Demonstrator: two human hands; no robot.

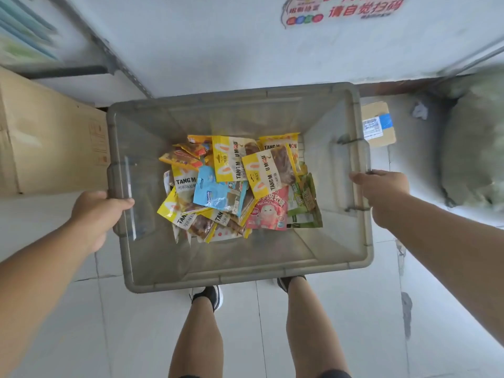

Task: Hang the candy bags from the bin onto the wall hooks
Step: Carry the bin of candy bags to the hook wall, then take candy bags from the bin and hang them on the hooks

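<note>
Candy bags heaped inside grey bin, left hand and right hand, fingers clenched around its side rims.

grey bin: 1 | yellow candy bags: at least 6 | blue bag: 1 | pink bag: 1 | green bag: at least 1 | cardboard carton: 1 | small parcel: 1

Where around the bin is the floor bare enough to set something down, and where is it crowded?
Bare tiles: near left, between the cardboard box and the legs; near right, beside the bin. Crowded: far right, with a small parcel and a green bundle; the box borders the bin's left.
</note>
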